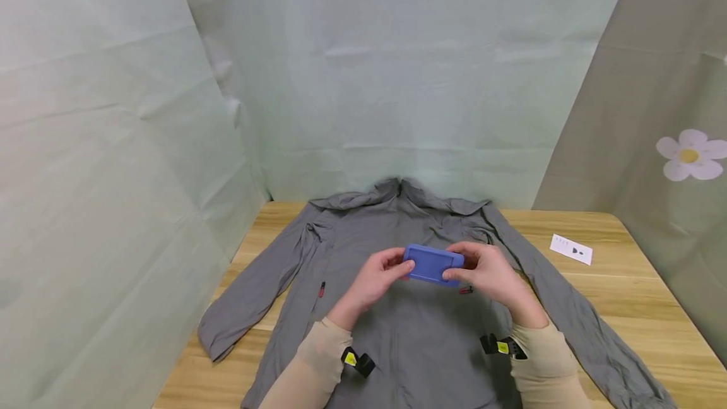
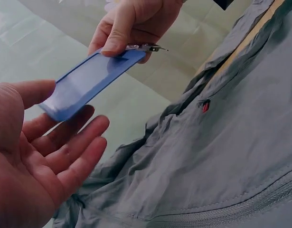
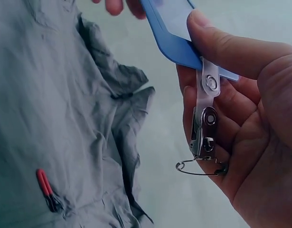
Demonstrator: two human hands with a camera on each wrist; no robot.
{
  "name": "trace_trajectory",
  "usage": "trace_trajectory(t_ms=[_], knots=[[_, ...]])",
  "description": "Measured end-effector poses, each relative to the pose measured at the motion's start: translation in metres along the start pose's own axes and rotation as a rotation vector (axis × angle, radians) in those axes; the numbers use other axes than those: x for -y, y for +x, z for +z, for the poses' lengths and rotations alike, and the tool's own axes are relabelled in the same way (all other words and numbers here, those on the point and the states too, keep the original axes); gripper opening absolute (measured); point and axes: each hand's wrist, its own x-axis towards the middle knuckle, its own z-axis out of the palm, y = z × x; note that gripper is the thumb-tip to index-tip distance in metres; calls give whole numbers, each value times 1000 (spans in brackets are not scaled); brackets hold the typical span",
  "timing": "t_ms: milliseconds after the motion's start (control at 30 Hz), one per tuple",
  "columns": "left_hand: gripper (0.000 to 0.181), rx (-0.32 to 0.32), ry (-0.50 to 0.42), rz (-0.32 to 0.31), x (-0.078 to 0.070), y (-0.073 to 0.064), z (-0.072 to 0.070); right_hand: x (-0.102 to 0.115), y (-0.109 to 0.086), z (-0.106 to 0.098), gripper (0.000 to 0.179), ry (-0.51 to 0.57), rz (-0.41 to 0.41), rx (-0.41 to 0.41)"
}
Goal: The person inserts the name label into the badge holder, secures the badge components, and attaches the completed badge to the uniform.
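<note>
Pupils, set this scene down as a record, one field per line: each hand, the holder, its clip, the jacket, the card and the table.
Left hand: holds one end of the holder
Right hand: grips the other end
Holder: blue, raised above the jacket
Clip: metal, at the right hand's end
Jacket: grey, spread out, two red tabs
Card: white, dark marks, right of the jacket
Table: wooden, under jacket and card
</note>
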Motion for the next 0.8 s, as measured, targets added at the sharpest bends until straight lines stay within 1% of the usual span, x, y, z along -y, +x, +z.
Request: trace_trajectory(t_ms=[100, 200, 433, 500, 600, 700, 800], knots=[[29, -6, 17, 4, 1, -1, 1, 2, -1, 4, 38, 23, 9, 26], [25, -23, 25, 10, 1, -3, 1, 3, -1, 7, 38, 27, 3, 43], [24, -36, 9, 17, 1, -2, -4, 4, 0, 7, 38, 14, -48, 36], [23, -43, 13, 15, -1, -2, -6, 5, -1, 4, 39, 5, -72, 33], [23, -62, 9, 11, -5, -2, -11, 5, -3, -4, 45, -5, -83, 35], [22, -85, -12, 9, -9, -3, -16, 5, -5, -12, 50, 19, -79, 72], [23, -89, -38, 14, -11, -2, -19, 4, -8, -18, 50, 34, -69, 107]])
